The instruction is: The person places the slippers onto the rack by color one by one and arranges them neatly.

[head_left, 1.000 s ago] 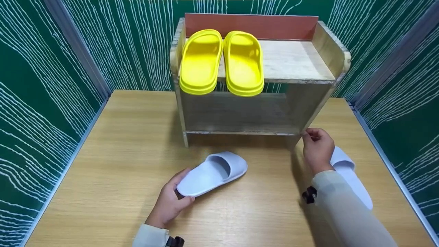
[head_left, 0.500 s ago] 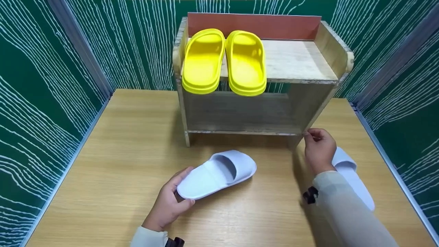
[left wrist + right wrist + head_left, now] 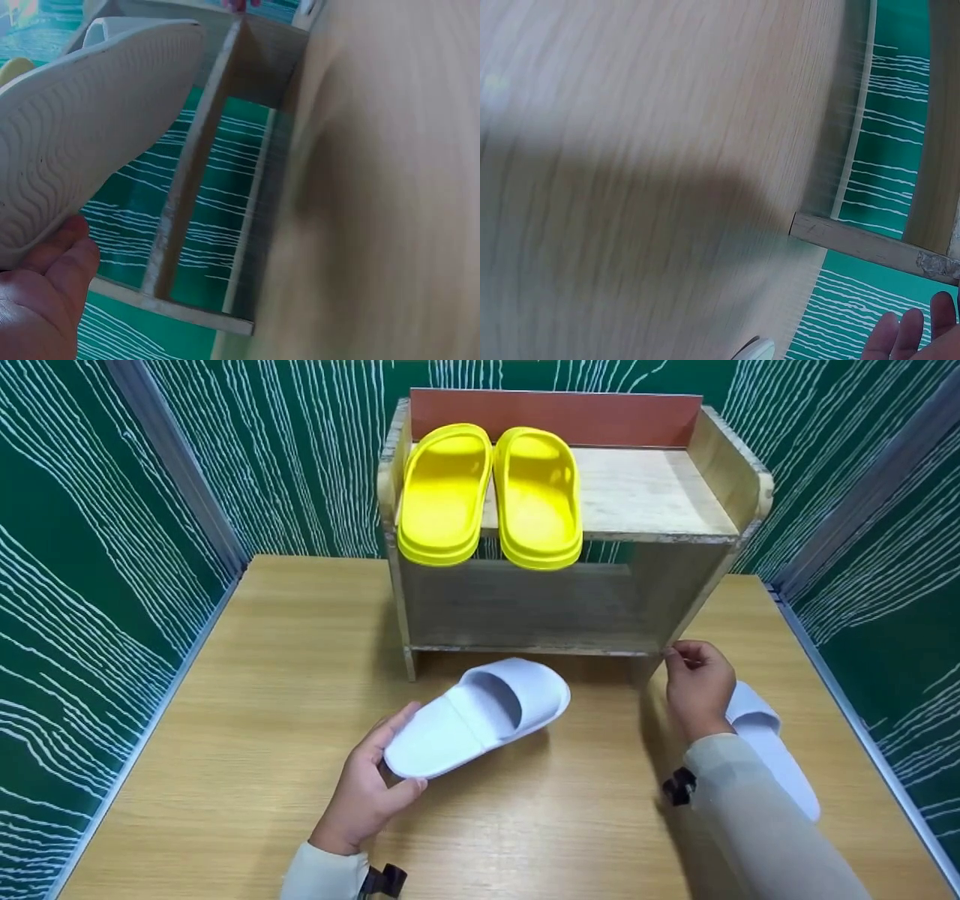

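In the head view, my left hand point(image 3: 367, 787) grips the heel end of a white slipper point(image 3: 480, 716), thumb along one side and fingers beneath. The slipper is held above the table in front of a wooden shoe rack point(image 3: 525, 649), its toe pointing right and away. Its wavy-patterned sole point(image 3: 90, 120) faces the left wrist camera. My right hand point(image 3: 697, 690) pinches the rack's front right edge at the lower shelf; its fingertips are partly hidden. A second white slipper point(image 3: 772, 765) lies on the table, partly behind my right forearm.
On the left half of the rack's top shelf sit two yellow slippers point(image 3: 442, 502), heels jutting over its front edge. A reddish board point(image 3: 555, 418) backs that shelf. Green walls with white lines point(image 3: 97, 547) enclose the wooden table point(image 3: 247, 720) at the back and both sides.
My left hand has raised the white slipper off the table and moved its toe right and toward the rack. My right hand has stayed at the rack's edge.
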### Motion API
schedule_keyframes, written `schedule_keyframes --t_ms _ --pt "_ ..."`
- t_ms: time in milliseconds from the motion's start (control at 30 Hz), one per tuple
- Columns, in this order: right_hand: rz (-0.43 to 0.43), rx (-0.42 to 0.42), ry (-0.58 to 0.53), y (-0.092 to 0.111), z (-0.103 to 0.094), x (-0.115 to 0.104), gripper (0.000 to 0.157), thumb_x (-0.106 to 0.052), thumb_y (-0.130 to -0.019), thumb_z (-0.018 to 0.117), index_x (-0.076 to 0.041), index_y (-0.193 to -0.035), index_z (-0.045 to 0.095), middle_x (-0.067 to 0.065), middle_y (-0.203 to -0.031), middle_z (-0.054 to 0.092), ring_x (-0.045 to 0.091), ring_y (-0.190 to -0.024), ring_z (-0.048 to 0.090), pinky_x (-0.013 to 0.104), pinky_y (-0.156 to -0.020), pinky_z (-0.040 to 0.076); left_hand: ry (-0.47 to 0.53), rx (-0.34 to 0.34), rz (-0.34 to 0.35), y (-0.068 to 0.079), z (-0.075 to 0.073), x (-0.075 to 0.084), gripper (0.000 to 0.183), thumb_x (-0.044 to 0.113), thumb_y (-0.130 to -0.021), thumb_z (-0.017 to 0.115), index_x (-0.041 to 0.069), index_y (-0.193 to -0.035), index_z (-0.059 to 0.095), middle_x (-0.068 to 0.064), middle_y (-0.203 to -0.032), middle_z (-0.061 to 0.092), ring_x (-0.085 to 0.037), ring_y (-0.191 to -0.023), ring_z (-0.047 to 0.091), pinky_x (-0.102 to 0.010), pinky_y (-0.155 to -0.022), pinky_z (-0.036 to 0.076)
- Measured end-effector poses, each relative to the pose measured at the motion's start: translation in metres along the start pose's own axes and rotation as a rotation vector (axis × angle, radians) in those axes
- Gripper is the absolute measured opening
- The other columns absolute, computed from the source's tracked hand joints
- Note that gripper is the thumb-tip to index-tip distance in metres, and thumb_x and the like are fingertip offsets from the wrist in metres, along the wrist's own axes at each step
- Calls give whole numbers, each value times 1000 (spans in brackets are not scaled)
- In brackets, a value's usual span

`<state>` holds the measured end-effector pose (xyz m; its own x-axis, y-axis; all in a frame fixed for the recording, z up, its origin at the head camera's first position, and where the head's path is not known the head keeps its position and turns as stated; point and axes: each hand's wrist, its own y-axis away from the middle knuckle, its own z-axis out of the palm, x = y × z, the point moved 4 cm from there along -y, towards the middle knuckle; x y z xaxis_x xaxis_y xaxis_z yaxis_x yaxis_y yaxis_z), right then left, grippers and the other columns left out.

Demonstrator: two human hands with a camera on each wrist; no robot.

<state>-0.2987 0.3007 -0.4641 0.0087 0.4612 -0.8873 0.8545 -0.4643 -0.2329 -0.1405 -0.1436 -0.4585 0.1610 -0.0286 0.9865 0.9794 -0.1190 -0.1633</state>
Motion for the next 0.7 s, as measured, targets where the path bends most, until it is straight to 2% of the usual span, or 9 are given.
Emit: schedule_keyframes --t_ms 133,300,467,600,700 --pt "-42 20 6 0 0 0 12 -14 -100 72 -2 -101 73 -11 -89 65 3 -86 59 18 -80 48 25 18 40 -5 3 5 88 -12 -77 70 3 -159 42 -17 -161 44 -35 -137 48 -28 -108 52" --pt "-72 41 8 0 0 0 11 -11 -98 72 0 -99 74 -20 -82 61 0 -82 58 17 -79 47 37 81 67 -12 6 8 87 -13 -78 67 1 -160 41 -18 -154 49 -34 -128 51 -30 -101 56" --pt "-81 43 1 0 0 0 10 -9 -98 71 0 -98 73 -16 -84 62 0 -83 58 17 -80 48 2 157 95 -19 8 9 86 -13 -79 67 -2 -160 39 -18 -157 48 -32 -131 51 -27 -104 53" --pt "-70 35 7 -1 0 -1 10 -11 -99 72 -1 -98 73 -11 -87 65 1 -84 58 17 -80 48 -52 206 111 -25 8 8 86 -9 -80 70 0 -160 40 -16 -159 48 -31 -135 50 -24 -108 47" --pt "-61 27 12 0 0 0 13 -12 -99 72 0 -101 73 -9 -88 66 1 -84 58 17 -80 47 -74 238 104 -29 10 6 86 -8 -81 72 3 -160 41 -14 -159 47 -32 -135 49 -25 -109 47"
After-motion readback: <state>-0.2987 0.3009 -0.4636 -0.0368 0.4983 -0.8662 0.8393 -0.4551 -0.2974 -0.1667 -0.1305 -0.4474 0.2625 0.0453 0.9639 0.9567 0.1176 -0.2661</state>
